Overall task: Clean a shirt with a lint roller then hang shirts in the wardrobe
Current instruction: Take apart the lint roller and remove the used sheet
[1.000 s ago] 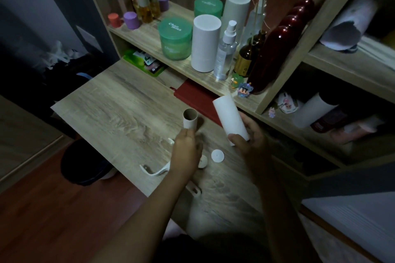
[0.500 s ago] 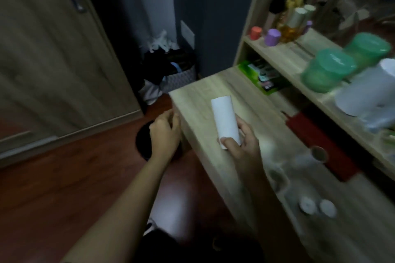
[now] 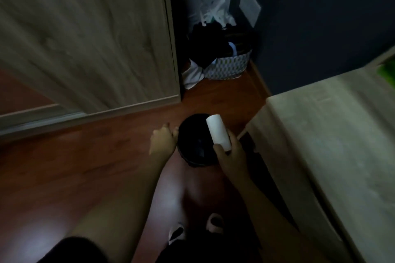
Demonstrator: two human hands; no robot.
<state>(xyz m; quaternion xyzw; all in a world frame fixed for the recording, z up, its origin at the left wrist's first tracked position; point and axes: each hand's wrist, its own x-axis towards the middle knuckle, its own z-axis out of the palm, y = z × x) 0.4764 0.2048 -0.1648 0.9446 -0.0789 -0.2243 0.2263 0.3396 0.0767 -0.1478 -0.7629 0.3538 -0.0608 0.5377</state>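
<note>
My right hand (image 3: 232, 157) grips the lower end of a white lint roller refill roll (image 3: 218, 132), held tilted over a black round bin (image 3: 193, 147) on the floor. My left hand (image 3: 161, 140) is blurred. It reaches to the bin's left rim with its fingertips at the edge, and nothing shows in it. The wooden wardrobe door (image 3: 85, 38) fills the upper left. No shirt or roller handle is in view.
A pale wooden table (image 3: 333, 139) juts in from the right, its corner just beside the bin. A patterned laundry basket (image 3: 229, 66) heaped with dark and white clothes stands in the far corner. The floor is red-brown wood. My slippered feet (image 3: 213, 222) are below.
The view has swung left and down from the shelves and tabletop to the floor. My left hand left the cardboard core on the table and went to the bin. The right hand carried the white roll over it.
</note>
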